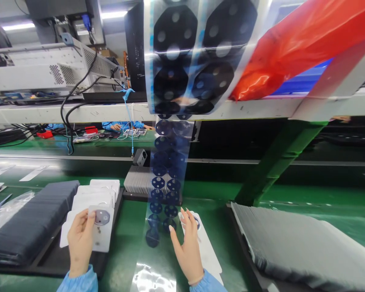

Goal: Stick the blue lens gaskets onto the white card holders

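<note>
My left hand (80, 239) is closed, thumb against fingers, on the edge of a thin white plate (103, 241) with rounded corners. A dark octagonal sticker (101, 217) with small holes lies on the plate's upper part, beside my thumb tip. Behind it, more white plates (93, 197) overlap in a black tray (117, 209). My right hand (188, 253) has its fingers spread, beside a clear hanging strip (159, 178) of dark octagonal stickers. Whether the fingertips touch the strip I cannot tell. Partly hidden by this hand, white plates (208, 251) lie on the green bench (127, 243).
A dark padded slab (39, 219) is at left, a row of thin grey pieces (136, 180) behind the strip. A large grey stack (304, 239) fills the right. Overhead run a white shelf beam (109, 113) and a red plastic bag (292, 48). A co-worker's blue sleeves (109, 125) show behind.
</note>
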